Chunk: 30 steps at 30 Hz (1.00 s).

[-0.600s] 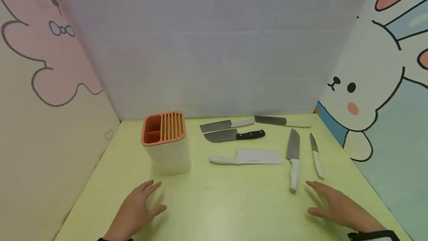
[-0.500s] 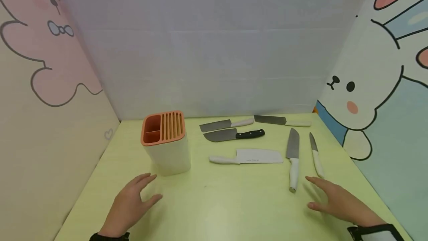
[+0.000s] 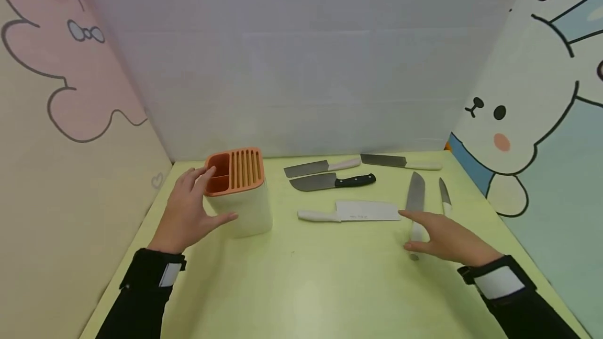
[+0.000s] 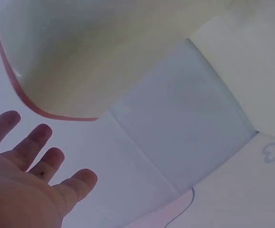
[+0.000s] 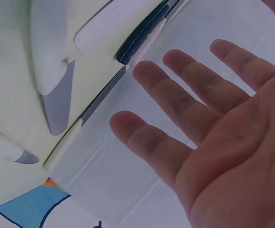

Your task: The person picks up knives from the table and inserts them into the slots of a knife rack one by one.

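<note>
The left hand (image 3: 186,213), fingers spread and holding nothing, hovers at the near left side of the orange-topped knife block (image 3: 247,209). The right hand (image 3: 447,237), likewise spread, hangs over the handle of a chef's knife (image 3: 416,192), its blade pointing away. Just beyond that hand lies a paring knife (image 3: 444,192); left of its fingertips, a white cleaver (image 3: 367,211). Farther out sit a black-handled knife (image 3: 314,182), then a pale-handled knife (image 3: 306,169) and a cream-handled knife (image 3: 383,160) near the back edge. Yellow-green tabletop (image 3: 301,281) stretches between the hands.
</note>
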### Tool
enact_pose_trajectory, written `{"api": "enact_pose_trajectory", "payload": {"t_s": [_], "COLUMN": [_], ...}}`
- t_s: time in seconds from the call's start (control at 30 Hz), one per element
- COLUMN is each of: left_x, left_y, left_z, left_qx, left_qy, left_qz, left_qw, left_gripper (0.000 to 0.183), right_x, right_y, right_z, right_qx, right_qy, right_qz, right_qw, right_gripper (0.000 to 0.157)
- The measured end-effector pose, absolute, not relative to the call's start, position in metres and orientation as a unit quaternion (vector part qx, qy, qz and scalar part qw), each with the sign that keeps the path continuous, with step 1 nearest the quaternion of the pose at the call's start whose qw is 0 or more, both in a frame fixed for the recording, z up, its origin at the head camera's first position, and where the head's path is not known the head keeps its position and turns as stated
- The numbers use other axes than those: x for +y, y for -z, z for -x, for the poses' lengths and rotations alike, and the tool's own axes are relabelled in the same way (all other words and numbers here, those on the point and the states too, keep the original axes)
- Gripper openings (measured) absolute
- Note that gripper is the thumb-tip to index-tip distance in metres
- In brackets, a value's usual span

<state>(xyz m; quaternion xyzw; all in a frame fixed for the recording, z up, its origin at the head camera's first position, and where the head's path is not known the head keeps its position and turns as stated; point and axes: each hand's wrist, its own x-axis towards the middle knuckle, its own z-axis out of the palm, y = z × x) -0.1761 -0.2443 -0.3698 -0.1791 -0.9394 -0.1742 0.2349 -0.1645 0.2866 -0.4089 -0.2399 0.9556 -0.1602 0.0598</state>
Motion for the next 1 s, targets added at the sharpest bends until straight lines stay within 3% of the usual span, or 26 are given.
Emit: {"api": "enact_pose_trajectory", "payload": {"t_s": [0.33, 0.7, 1.0], "left_x": [-0.242, -0.238, -0.234], "left_y": [0.381, 0.389, 0.387], "left_z": [0.200, 0.207, 0.215], "left_qx": [-0.965, -0.948, -0.951], "left_qy": [0.146, 0.106, 0.116], "left_qz": [0.155, 0.191, 0.173], "left_qw": [0.155, 0.231, 0.229], "left_gripper": [0.113, 0.098, 0.098], "right_x": [0.241, 0.204, 0.174], "right_y": [0.405, 0.421, 0.438], "right_z": [0.208, 0.241, 0.259], "right_qx": [0.944, 0.939, 0.942], "right_qy": [0.132, 0.108, 0.078], "right_qz": [0.296, 0.314, 0.316], "right_qw": [0.070, 0.094, 0.079], "right_gripper": [0.073, 0.074, 0.070]}}
